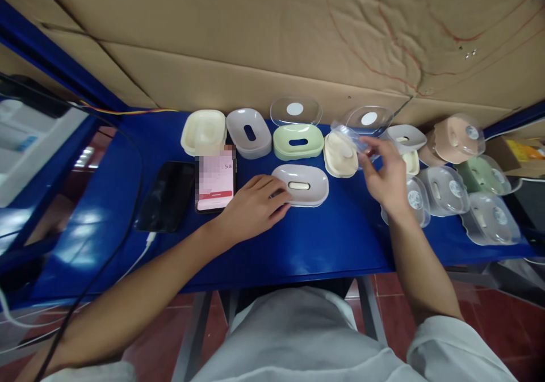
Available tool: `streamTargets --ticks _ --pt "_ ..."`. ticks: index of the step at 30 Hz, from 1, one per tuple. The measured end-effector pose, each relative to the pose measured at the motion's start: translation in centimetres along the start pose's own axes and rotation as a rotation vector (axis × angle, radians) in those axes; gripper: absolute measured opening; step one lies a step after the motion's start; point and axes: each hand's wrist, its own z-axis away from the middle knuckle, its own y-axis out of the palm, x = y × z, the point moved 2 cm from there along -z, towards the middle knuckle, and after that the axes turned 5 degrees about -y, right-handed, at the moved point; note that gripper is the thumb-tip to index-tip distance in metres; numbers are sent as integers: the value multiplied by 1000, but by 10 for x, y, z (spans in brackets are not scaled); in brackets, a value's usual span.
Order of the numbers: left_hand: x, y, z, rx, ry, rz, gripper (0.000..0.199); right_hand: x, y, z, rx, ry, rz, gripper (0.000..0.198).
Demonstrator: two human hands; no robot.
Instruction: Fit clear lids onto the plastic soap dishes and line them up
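My left hand (261,203) grips the left end of a pale grey oval plastic tray (313,192) on the blue table. A cream bar shows in the slot at the tray's middle. Farther right, my right hand (385,169) pinches a clear plastic lid (347,132), held tilted above the edge of a cream oval box part (340,158). Between the hands and the back wall are a green slotted box part (298,149), a grey slotted one (249,121) and a cream one (202,126).
Two clear lids, one (293,109) on the left, lean at the cardboard wall (191,70). Several lidded boxes, including a peach one (457,138), crowd the right end. A lit phone (216,183) and a dark phone (166,194) with a white cable (138,263) lie left.
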Motion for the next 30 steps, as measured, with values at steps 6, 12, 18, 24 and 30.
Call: streamTargets --ticks 6,12,18,24,30 --pt "0 -2 2 -65 -23 13 28 18 4 7 40 175 -491 47" --pt "6 -4 2 -144 -68 85 52 7 38 15 256 307 -602 52" --pt "11 4 2 -53 -76 87 53 18 58 24 230 95 -347 58" --pt "14 10 5 -37 -123 104 41 42 50 29 422 -205 -230 56" --pt "13 10 5 -54 -115 73 32 40 44 29 584 -451 -74 81"
